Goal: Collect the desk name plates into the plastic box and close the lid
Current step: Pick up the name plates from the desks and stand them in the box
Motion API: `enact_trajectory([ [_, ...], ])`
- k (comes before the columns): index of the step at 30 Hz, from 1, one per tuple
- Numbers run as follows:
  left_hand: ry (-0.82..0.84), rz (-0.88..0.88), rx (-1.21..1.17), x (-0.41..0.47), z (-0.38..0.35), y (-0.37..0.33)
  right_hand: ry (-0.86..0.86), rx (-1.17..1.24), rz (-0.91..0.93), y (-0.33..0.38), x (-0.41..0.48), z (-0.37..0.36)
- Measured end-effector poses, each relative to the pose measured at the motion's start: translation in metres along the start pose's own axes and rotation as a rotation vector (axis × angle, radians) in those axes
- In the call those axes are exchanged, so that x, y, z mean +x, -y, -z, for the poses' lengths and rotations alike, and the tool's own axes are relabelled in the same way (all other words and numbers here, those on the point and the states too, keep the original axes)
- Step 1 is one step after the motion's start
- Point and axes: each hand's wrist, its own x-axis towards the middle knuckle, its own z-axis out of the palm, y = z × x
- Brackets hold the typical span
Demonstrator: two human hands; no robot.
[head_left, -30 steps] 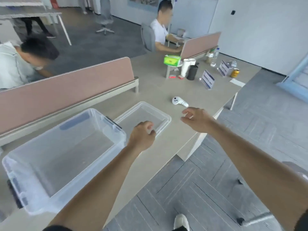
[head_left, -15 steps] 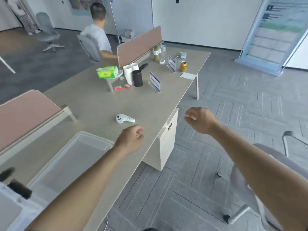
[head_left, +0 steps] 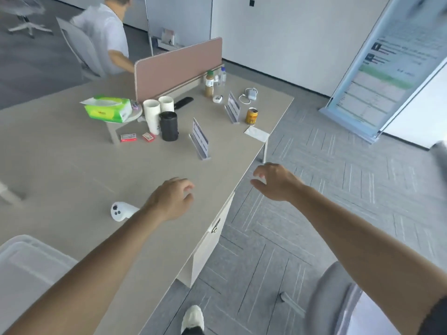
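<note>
Two desk name plates stand upright on the long beige desk: the nearer name plate mid-desk, the farther name plate beside an orange can. My left hand hovers over the desk, empty, fingers loosely curled and apart, well short of the nearer plate. My right hand is held past the desk's edge over the floor, open and empty. The clear plastic lid shows at the bottom left corner; the box itself is out of view.
A white controller lies by my left wrist. Around the plates stand a black cup, white cups, a tissue pack, an orange can, bottles and a pink divider. A person sits behind it. A grey chair is at my right.
The view has swung right along the desk; the open box has left the frame and the name plates are nearer. Both hands reach further forward and my left fist has loosened.
</note>
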Motion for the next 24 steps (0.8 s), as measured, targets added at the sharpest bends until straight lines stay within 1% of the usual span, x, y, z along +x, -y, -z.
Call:
enact_trajectory([
  [2, -0.036, -0.016, -0.046, 0.042, -0.005, 0.002, 0.007, -0.076, 0.017, -0.008, 0.043, 0.012],
  [4, -0.049, 0.017, -0.039, 0.075, -0.008, 0.002, 0.003, -0.146, 0.046, -0.016, 0.085, 0.023],
  [9, -0.033, 0.13, 0.113, 0.144, -0.019, 0.012, 0.003, -0.217, 0.158, -0.033, 0.194, 0.024],
  [11, -0.046, 0.228, 0.16, 0.171, -0.025, 0.017, 0.0, -0.27, 0.255, -0.04, 0.244, 0.015],
  [14, -0.081, 0.422, 0.202, 0.214, -0.039, 0.029, -0.017, -0.325, 0.416, -0.045, 0.329, 0.0],
  [17, -0.025, 0.604, 0.251, 0.254, -0.05, 0.033, 0.037, -0.288, 0.534, -0.034, 0.409, -0.009],
  [19, 0.033, 0.674, 0.27, 0.28, -0.055, 0.029, 0.11, -0.255, 0.579, -0.024, 0.454, -0.013],
  [21, 0.057, 0.715, 0.176, 0.306, -0.063, 0.026, 0.166, -0.222, 0.609, -0.012, 0.495, -0.02],
  [24, 0.005, 0.781, -0.111, 0.35, -0.07, 0.022, 0.204, -0.244, 0.649, 0.008, 0.552, -0.03],
])
